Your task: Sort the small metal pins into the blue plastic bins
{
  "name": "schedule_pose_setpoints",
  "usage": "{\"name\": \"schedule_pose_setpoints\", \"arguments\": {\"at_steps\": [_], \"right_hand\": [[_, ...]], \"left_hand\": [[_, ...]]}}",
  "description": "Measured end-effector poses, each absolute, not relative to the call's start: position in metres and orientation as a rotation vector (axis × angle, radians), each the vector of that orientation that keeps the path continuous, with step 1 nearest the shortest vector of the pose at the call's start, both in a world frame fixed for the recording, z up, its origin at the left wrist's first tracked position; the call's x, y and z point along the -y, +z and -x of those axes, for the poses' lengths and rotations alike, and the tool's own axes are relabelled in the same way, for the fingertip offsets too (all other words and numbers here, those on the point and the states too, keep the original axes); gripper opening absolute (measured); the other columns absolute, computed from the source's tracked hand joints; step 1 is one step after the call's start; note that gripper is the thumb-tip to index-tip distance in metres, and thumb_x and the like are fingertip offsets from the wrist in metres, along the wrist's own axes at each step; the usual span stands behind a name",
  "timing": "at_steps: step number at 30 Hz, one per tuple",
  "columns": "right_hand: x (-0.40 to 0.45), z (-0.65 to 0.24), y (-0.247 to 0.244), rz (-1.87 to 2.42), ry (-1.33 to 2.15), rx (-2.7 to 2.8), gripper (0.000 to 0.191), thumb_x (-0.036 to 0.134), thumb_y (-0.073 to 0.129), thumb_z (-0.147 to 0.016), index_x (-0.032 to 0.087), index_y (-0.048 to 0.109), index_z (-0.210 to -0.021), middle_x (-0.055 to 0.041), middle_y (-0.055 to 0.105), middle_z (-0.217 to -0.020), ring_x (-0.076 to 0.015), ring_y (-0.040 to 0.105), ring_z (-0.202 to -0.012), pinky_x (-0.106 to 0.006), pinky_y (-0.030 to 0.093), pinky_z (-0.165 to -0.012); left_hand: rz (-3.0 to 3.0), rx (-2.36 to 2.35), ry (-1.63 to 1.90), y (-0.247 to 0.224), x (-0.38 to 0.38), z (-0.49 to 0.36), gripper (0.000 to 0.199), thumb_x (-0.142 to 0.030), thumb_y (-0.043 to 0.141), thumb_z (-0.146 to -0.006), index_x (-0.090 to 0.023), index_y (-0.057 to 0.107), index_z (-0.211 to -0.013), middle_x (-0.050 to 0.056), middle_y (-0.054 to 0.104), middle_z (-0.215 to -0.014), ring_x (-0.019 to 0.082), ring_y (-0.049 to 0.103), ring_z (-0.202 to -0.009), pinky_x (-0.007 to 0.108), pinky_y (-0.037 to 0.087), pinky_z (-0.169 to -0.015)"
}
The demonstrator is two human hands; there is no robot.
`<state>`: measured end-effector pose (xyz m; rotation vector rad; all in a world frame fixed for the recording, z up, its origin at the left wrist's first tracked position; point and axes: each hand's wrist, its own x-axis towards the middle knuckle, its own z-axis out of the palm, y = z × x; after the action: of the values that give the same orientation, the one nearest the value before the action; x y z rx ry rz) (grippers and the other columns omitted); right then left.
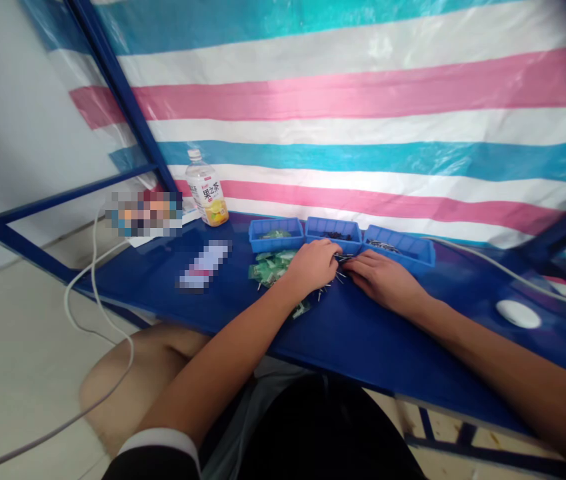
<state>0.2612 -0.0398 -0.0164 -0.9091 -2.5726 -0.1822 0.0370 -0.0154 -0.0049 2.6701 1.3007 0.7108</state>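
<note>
My left hand [314,264] is at the right side of a pile of small green circuit boards [269,268], in front of the middle blue bin [313,230]. Its fingers are curled, and what they hold is too small to make out. Just to the right, my right hand [387,280] lies low over the table with its fingers closed together, their tips hidden among thin metal pins [341,275]. The fingertips of both hands nearly meet. More loose pins lie under and below my left hand.
A left blue bin [259,245] holds green pieces, and a right blue bin [420,257] holds metal pins. A drink bottle [207,190] stands at the back left. A white oval object [519,313] lies at right on the blue table [363,343]. A white cable [493,270] runs behind it.
</note>
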Motion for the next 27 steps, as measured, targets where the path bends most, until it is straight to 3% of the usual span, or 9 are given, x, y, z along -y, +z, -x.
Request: {"name": "schedule_pose_setpoints", "arguments": {"at_steps": [6,13,21,27], "right_hand": [[0.0379,-0.2634,-0.0197,0.906,-0.218,2.594,0.03,0.016,0.052,-0.105,0.023,0.074,-0.126,-0.0089,0.079,-0.109,-0.0291,0.068,-0.105,-0.042,0.057,-0.089],[0.0341,-0.2663,-0.0212,0.98,-0.104,2.373,0.019,0.022,0.058,-0.103,0.023,0.072,-0.116,-0.0088,0.078,-0.104,-0.0289,0.07,-0.099,-0.045,0.058,-0.09],[0.034,-0.264,-0.0238,1.117,0.227,2.008,0.032,0.026,0.064,-0.094,0.026,0.068,-0.126,-0.0057,0.076,-0.098,-0.0235,0.073,-0.08,-0.038,0.062,-0.07],[0.0393,-0.2601,-0.0164,1.139,0.222,1.947,0.016,0.024,0.064,-0.091,0.026,0.074,-0.103,-0.0051,0.075,-0.094,-0.023,0.072,-0.079,-0.038,0.061,-0.069]], "left_hand": [[-2.666,-1.289,0.737,-0.0059,0.0149,-0.0381,0.03,-0.017,0.053,-0.1,-0.018,0.074,-0.122,0.01,0.076,-0.124,0.028,0.07,-0.119,0.043,0.055,-0.108],[-2.647,-1.243,0.772,-0.0056,0.0142,-0.0384,0.029,-0.017,0.054,-0.101,-0.017,0.074,-0.122,0.01,0.076,-0.124,0.026,0.07,-0.12,0.041,0.054,-0.112],[-2.619,-1.193,0.777,-0.0017,0.0163,-0.0397,0.028,-0.025,0.056,-0.104,-0.017,0.075,-0.123,0.011,0.077,-0.123,0.028,0.07,-0.12,0.044,0.056,-0.108],[-2.514,-1.117,0.852,0.0039,0.0196,-0.0395,0.032,-0.025,0.056,-0.103,-0.02,0.077,-0.127,0.009,0.082,-0.113,0.026,0.075,-0.109,0.041,0.058,-0.102]]}}
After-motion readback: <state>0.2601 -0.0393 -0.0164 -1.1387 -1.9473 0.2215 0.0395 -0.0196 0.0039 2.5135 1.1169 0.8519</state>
